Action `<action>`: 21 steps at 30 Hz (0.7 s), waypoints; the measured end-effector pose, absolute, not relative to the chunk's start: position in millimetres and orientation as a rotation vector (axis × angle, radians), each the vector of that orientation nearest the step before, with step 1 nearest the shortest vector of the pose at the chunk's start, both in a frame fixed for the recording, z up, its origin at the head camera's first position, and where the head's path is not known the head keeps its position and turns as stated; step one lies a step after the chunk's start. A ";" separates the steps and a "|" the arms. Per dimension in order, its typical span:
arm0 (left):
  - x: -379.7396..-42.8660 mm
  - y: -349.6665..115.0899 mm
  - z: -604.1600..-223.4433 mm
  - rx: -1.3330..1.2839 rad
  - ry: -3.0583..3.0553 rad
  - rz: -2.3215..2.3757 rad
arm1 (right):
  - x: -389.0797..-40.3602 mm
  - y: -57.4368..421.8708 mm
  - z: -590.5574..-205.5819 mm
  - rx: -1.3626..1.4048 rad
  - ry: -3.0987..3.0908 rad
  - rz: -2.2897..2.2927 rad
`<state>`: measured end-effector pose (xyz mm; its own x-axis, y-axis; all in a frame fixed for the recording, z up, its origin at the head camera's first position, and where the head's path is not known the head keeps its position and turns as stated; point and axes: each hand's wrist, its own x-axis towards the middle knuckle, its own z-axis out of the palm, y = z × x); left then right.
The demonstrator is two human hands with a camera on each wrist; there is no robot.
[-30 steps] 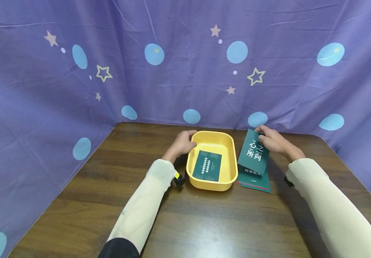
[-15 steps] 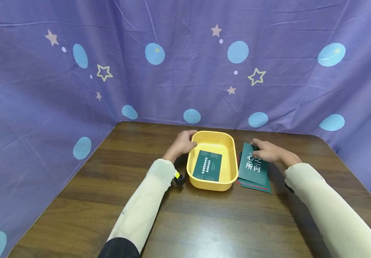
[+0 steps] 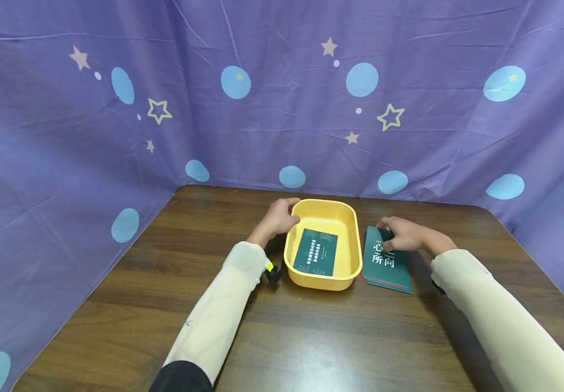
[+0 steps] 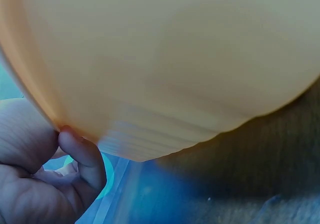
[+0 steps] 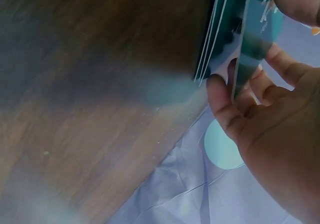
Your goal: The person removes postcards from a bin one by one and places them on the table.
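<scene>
A shallow yellow plastic tray (image 3: 322, 282) sits mid-table, with one dark green printed card (image 3: 328, 256) lying flat inside. My left hand (image 3: 278, 218) pinches the tray's left rim near its far corner; in the left wrist view the thumb and fingers close on the edge of the tray's wall (image 4: 150, 59). To the tray's right, my right hand (image 3: 409, 234) holds a green card with white characters (image 3: 382, 267) by its far right part. In the right wrist view, its thumb is on the face and fingers are behind, with a narrow gap to the cards below (image 5: 215, 39).
More green cards, one with a red edge (image 3: 394, 285), lie stacked under the held card, close beside the tray. The brown wooden table (image 3: 282, 337) meets a purple curtain (image 3: 272, 136) with stars and blue dots at its back and sides.
My right hand has lowered the green card toward me, from raised and tilted to nearly flat over the stack. My left hand and the tray have stayed in place.
</scene>
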<state>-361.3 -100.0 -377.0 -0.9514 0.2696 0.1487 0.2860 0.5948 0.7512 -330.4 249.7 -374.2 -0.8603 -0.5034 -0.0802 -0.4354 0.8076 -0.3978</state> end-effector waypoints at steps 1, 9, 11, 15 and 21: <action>-361.1 -100.1 -377.0 -0.483 -2.788 -1.323 | -330.2 249.3 -374.5 -0.743 2.819 -0.534; -359.8 -99.6 -378.2 -0.481 -2.779 -1.324 | -329.8 245.2 -373.3 -0.808 2.778 -0.409; -359.2 -99.2 -378.3 -0.479 -2.776 -1.321 | -330.5 244.3 -371.5 -0.819 2.766 -0.393; -358.9 -98.7 -378.4 -0.471 -2.784 -1.320 | -331.7 239.5 -363.3 -0.835 2.794 -0.397; -359.7 -99.0 -376.4 -0.458 -2.783 -1.329 | -334.5 216.7 -342.3 -0.837 2.965 -0.541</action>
